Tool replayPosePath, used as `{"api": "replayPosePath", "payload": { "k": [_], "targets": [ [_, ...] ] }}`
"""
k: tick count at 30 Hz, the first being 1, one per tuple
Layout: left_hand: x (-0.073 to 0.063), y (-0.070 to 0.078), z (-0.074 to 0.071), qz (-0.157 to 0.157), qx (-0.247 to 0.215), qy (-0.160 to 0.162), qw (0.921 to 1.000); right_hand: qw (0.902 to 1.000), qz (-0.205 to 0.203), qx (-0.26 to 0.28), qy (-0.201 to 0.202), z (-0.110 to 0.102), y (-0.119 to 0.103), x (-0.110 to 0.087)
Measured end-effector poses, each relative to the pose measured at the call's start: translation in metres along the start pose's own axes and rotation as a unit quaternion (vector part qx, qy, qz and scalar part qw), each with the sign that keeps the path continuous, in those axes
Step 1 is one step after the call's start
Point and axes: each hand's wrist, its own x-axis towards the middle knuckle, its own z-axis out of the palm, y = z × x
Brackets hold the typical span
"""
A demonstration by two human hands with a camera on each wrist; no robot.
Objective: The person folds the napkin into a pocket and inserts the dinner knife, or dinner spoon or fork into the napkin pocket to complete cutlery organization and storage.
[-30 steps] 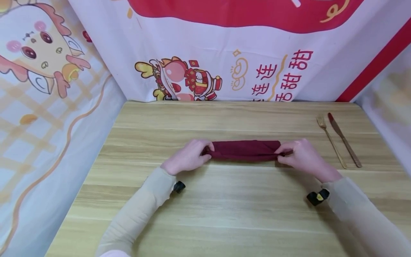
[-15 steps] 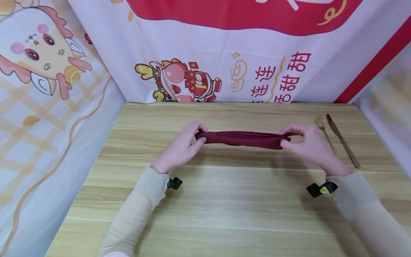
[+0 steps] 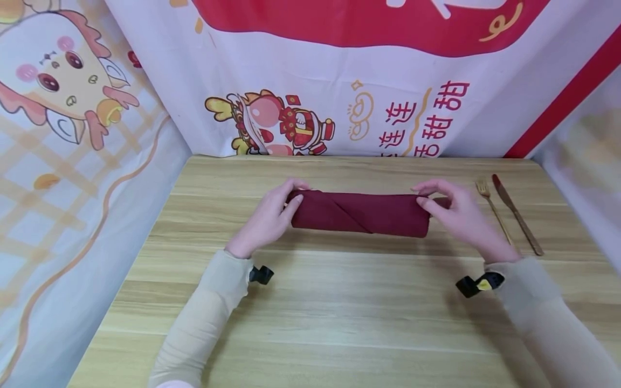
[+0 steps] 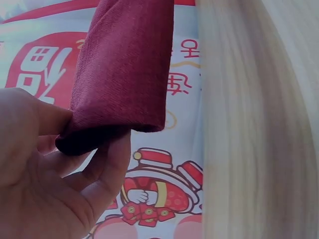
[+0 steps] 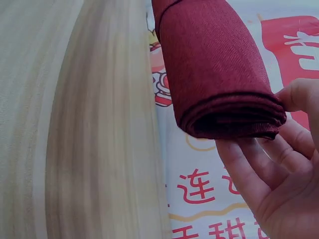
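A dark red cloth napkin [image 3: 359, 214], rolled into a long flat bundle, hangs between my two hands above the table. A diagonal fold edge runs across its front. My left hand [image 3: 269, 218] pinches the left end by its upper corner, thumb in front and fingers behind. At the opposite end my right hand [image 3: 453, 215] grips the upper corner the same way. The right wrist view shows the layered, coiled end of the napkin [image 5: 219, 74] with fingers [image 5: 249, 164] beneath and behind it. In the left wrist view the napkin's other end [image 4: 122, 74] droops open over the fingertips.
A gold fork [image 3: 494, 210] and a gold knife [image 3: 518, 214] lie side by side at the table's right, just beyond my right hand. The wooden table [image 3: 339, 312] ends at a printed cloth backdrop [image 3: 359, 108]. Another printed cloth [image 3: 63, 178] hangs at the left.
Both hands have lifted the napkin off the table and moved it slightly toward the backdrop. It has turned so its broad face with the diagonal fold shows.
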Motion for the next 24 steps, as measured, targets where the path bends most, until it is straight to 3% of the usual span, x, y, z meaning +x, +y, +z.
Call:
{"api": "replayPosePath", "payload": {
  "k": [7,13,19,24],
  "targets": [
    [-0.001,-0.017,0.008,-0.052,-0.003,-0.042,0.9977,0.994,0.041,0.067,-0.076,0.01,0.018,0.001],
    [-0.001,-0.037,0.022,-0.093,0.011,-0.099,0.9906,0.983,0.096,0.07,-0.14,0.026,0.041,0.0],
    [-0.004,-0.05,0.029,-0.147,-0.003,-0.112,0.9829,0.9809,0.116,0.061,-0.144,0.034,0.057,-0.001],
    [-0.006,-0.051,0.024,-0.182,-0.003,-0.118,0.9761,0.9852,0.099,0.014,-0.139,0.032,0.06,-0.001]
  ]
}}
